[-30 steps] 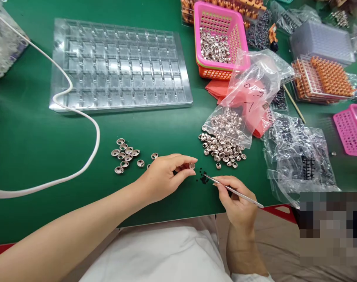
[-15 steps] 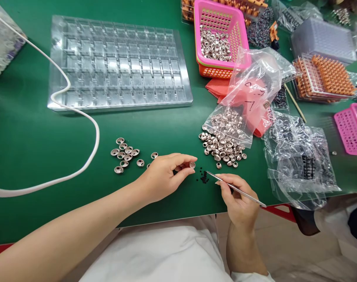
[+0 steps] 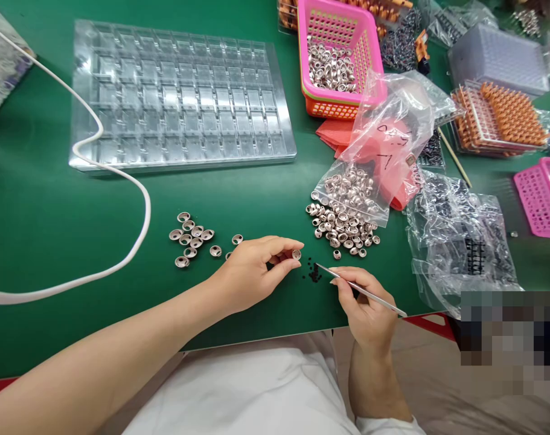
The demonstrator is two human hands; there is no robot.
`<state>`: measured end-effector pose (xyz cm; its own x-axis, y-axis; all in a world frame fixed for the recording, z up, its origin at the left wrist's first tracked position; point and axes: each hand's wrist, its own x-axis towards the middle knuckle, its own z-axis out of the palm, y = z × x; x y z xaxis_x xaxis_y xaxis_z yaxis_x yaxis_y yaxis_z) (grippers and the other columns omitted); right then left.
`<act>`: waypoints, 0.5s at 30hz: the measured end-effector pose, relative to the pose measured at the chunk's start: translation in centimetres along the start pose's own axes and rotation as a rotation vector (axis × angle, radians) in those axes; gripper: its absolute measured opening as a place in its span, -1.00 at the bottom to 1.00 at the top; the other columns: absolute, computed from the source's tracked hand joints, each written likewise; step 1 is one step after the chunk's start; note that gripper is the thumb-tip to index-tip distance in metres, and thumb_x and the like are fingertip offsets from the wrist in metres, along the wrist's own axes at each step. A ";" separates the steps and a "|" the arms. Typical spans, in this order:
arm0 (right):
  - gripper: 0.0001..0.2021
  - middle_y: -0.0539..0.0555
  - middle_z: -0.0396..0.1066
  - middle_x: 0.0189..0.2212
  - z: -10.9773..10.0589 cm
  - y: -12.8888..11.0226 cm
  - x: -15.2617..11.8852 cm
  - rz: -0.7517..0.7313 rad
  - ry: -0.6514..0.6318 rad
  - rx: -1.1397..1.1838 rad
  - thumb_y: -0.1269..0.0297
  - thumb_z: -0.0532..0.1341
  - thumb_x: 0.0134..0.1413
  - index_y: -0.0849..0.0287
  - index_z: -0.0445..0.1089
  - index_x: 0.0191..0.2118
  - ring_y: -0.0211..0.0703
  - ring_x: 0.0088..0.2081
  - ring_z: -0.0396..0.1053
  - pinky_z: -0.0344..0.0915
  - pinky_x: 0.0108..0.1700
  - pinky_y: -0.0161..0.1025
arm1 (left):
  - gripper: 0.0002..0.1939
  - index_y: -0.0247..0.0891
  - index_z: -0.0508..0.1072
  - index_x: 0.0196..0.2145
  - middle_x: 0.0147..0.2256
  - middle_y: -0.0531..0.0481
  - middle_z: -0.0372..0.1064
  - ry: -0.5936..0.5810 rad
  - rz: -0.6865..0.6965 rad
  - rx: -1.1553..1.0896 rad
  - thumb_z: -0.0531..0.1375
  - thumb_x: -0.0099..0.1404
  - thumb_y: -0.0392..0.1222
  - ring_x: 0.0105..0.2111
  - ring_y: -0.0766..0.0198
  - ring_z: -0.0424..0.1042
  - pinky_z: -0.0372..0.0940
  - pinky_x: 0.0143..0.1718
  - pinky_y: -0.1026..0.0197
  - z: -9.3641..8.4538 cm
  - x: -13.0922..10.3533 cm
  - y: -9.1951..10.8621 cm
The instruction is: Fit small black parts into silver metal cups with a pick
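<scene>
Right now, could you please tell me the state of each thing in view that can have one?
Left hand, closed on a metal part
Right hand, closed on a slim metal tool
Slim metal tool, slanted, its tip near the black pieces
Black pieces, loose on the table
Heaped metal parts, loose, some under the plastic bag
Far pink basket, upright, holding more metal parts
Transparent tray, flat, crossed by the white cord
White cord, curved

A hand could cross the open green tabletop (image 3: pixel 238 202) between the clear tray (image 3: pixel 184 99) and the left hand (image 3: pixel 252 272), but the white cable (image 3: pixel 148 211) curves across the left side, the heap of metal rings (image 3: pixel 345 231) and plastic bag (image 3: pixel 395 99) block the right, and black bits (image 3: pixel 314 275) lie before the right hand (image 3: pixel 370 305).
</scene>
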<state>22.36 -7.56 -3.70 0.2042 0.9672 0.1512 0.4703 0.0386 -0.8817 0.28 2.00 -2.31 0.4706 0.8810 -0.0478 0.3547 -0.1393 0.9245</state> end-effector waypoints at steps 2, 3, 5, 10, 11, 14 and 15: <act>-0.82 0.02 0.58 -0.20 0.0 -0.1 0.0 -0.002 -0.011 -0.009 0.48 0.27 0.17 0.05 0.48 -0.17 -0.15 -0.18 0.56 0.54 -0.17 -0.21 | -0.74 -0.31 0.59 -0.07 -0.26 -0.06 0.61 0.001 -0.002 -0.002 0.23 0.33 -0.20 -0.38 0.28 0.57 0.51 -0.28 0.29 0.0 0.0 0.1; -0.82 0.02 0.58 -0.20 0.0 -0.1 0.0 0.000 -0.013 -0.015 0.47 0.28 0.17 0.04 0.49 -0.17 -0.15 -0.18 0.56 0.54 -0.16 -0.22 | -0.74 -0.31 0.59 -0.07 -0.26 -0.06 0.61 0.001 -0.003 -0.003 0.23 0.33 -0.20 -0.38 0.28 0.57 0.51 -0.28 0.29 0.0 0.0 0.1; -0.82 0.02 0.58 -0.20 0.0 -0.2 0.0 0.007 -0.006 -0.019 0.47 0.28 0.17 0.04 0.49 -0.17 -0.15 -0.17 0.56 0.54 -0.16 -0.21 | -0.74 -0.31 0.59 -0.07 -0.27 -0.06 0.61 0.002 -0.003 -0.001 0.23 0.33 -0.20 -0.39 0.29 0.57 0.51 -0.28 0.29 0.0 0.0 0.2; -0.83 0.03 0.58 -0.21 0.1 -0.1 -0.1 0.010 0.014 0.004 0.45 0.28 0.17 0.04 0.49 -0.17 -0.14 -0.18 0.56 0.55 -0.17 -0.20 | -0.74 -0.33 0.59 -0.07 -0.28 -0.05 0.61 0.001 -0.003 0.010 0.24 0.32 -0.20 -0.39 0.30 0.56 0.50 -0.29 0.31 0.0 0.0 0.1; -0.84 0.03 0.58 -0.21 0.1 -0.1 -0.1 0.005 0.018 0.004 0.45 0.28 0.17 0.04 0.49 -0.17 -0.13 -0.19 0.56 0.55 -0.17 -0.20 | -0.74 -0.32 0.59 -0.07 -0.28 -0.05 0.61 0.002 -0.004 0.011 0.24 0.32 -0.20 -0.40 0.30 0.56 0.50 -0.29 0.31 0.0 0.0 0.1; -0.85 0.04 0.59 -0.21 0.1 0.0 -0.1 0.001 0.018 -0.012 0.43 0.28 0.17 0.05 0.50 -0.18 -0.12 -0.20 0.57 0.56 -0.19 -0.18 | -0.74 -0.29 0.59 -0.08 -0.27 -0.04 0.61 0.002 -0.011 0.011 0.24 0.32 -0.19 -0.40 0.30 0.56 0.51 -0.28 0.30 0.0 0.0 0.0; -0.85 0.04 0.59 -0.21 0.1 0.0 -0.1 -0.001 0.015 -0.017 0.42 0.28 0.17 0.05 0.50 -0.18 -0.12 -0.20 0.57 0.56 -0.19 -0.18 | -0.74 -0.29 0.59 -0.08 -0.27 -0.04 0.61 0.001 -0.014 0.008 0.23 0.32 -0.18 -0.40 0.30 0.56 0.51 -0.28 0.29 0.0 0.0 0.0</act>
<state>22.25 -7.63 -3.72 0.2164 0.9634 0.1584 0.4853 0.0346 -0.8736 0.24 2.00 -2.26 0.4650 0.8833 -0.0602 0.3672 -0.1306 0.9209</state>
